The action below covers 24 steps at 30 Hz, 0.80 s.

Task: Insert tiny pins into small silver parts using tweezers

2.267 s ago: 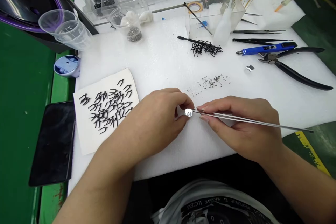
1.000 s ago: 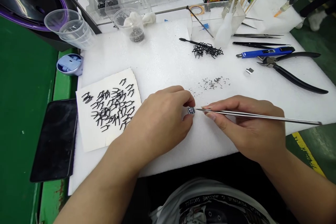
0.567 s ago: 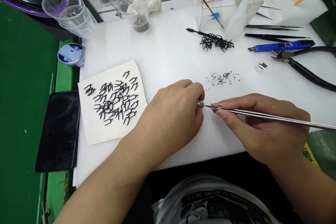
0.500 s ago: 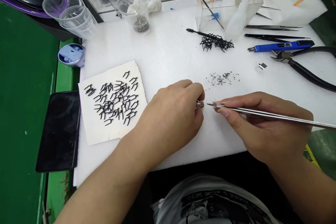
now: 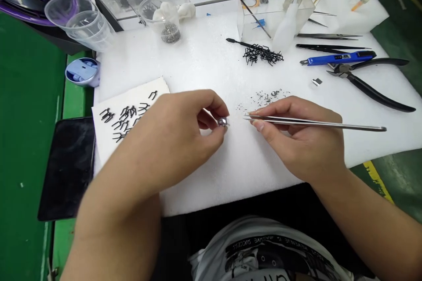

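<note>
Between thumb and fingertips, my left hand (image 5: 184, 131) pinches a small shiny metal piece (image 5: 223, 121); its exact kind is too small to tell. My right hand (image 5: 296, 136) grips silver tweezers (image 5: 316, 124) like a pen, their tips pointing left, a short way right of the metal piece. Just beyond those tips lie tiny dark bits (image 5: 268, 96), scattered on the white foam sheet (image 5: 194, 70). Partly covered by my left hand and forearm, a cream paper square (image 5: 99, 129) carries many small black forked parts (image 5: 123, 125).
Farther back are a pile of black parts (image 5: 263, 55), a clear box (image 5: 245, 24), a white squeeze bottle (image 5: 286, 28) and a plastic cup (image 5: 169, 30). Blue cutter (image 5: 343, 58) and black-handled nippers (image 5: 372, 90) lie right. A black tablet (image 5: 67, 169) is at left.
Both hands have shifted left in the view. My left hand has turned, showing more of the metal piece at its fingertips and covering more of the paper. The tweezers remain held.
</note>
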Available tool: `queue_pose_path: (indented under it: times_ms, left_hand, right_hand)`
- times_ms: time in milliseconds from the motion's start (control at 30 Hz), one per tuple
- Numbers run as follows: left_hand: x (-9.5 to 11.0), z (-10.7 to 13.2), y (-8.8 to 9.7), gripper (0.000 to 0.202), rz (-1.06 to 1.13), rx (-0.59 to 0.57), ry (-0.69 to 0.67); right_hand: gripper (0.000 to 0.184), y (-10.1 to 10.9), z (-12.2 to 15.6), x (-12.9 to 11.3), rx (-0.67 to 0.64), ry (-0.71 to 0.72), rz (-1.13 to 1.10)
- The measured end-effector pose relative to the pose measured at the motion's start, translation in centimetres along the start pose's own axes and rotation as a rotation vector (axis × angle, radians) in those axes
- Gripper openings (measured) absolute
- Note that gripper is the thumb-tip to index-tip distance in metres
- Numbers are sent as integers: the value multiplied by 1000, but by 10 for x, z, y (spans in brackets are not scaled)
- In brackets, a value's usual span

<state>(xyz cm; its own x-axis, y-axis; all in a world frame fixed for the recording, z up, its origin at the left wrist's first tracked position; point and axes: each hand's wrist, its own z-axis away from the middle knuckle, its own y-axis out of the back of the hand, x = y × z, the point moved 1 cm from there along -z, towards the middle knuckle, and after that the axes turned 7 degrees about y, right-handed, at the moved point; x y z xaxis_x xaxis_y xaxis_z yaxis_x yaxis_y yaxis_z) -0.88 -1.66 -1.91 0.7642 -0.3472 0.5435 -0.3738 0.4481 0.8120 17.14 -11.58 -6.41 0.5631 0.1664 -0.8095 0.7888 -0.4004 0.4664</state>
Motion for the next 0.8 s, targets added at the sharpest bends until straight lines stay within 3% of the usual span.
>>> queue_pose_path:
  times_ms: [167, 333, 533, 800]
  left_hand:
    - [-4, 3, 10, 19, -67, 28, 28]
    - [-1, 3, -4, 16, -206, -32, -51]
    - [-5, 1, -15, 16, -251, -50, -70]
    - [-4, 2, -10, 19, -249, -71, -77]
  right_hand:
    - [7, 0, 0, -1, -45, 121, 105]
    - [8, -4, 0, -2, -142, 275, 220]
    - [8, -6, -1, -2, -166, 319, 234]
    - [10, -4, -1, -3, -177, 328, 225]
